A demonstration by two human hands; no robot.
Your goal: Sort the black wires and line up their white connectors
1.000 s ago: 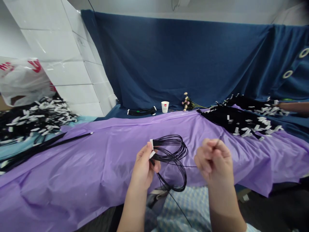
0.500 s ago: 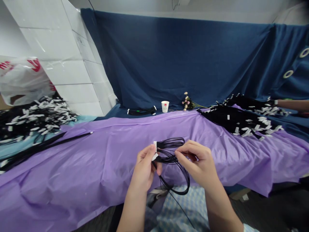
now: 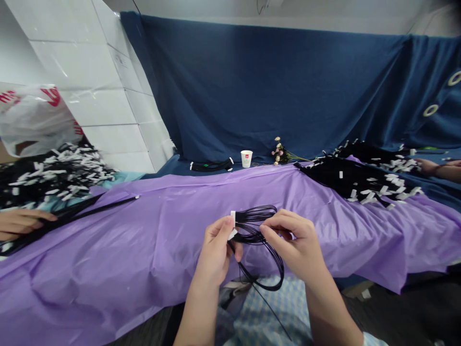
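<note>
I hold a coil of thin black cords (image 3: pixel 262 250) with a small white tag over the near edge of a table covered in purple plastic sheet (image 3: pixel 144 240). My left hand (image 3: pixel 216 252) pinches the coil at the white tag end. My right hand (image 3: pixel 293 245) is closed on the strands just right of it, fingers pinched round the loop. The lower loop and a loose end hang toward my lap.
Piles of black cords with white tags lie at left (image 3: pixel 54 173) and at right (image 3: pixel 363 178). Another person's hand (image 3: pixel 21 223) rests at the left edge, another person's forearm (image 3: pixel 441 168) at the right. A paper cup (image 3: pixel 246 158), small flowers (image 3: pixel 281 154) and a bundle (image 3: pixel 211 166) sit before the blue curtain.
My right hand moved left from a raised fist and closed on the coil. A person's hand came into view at the left edge, and the arm at right shifted.
</note>
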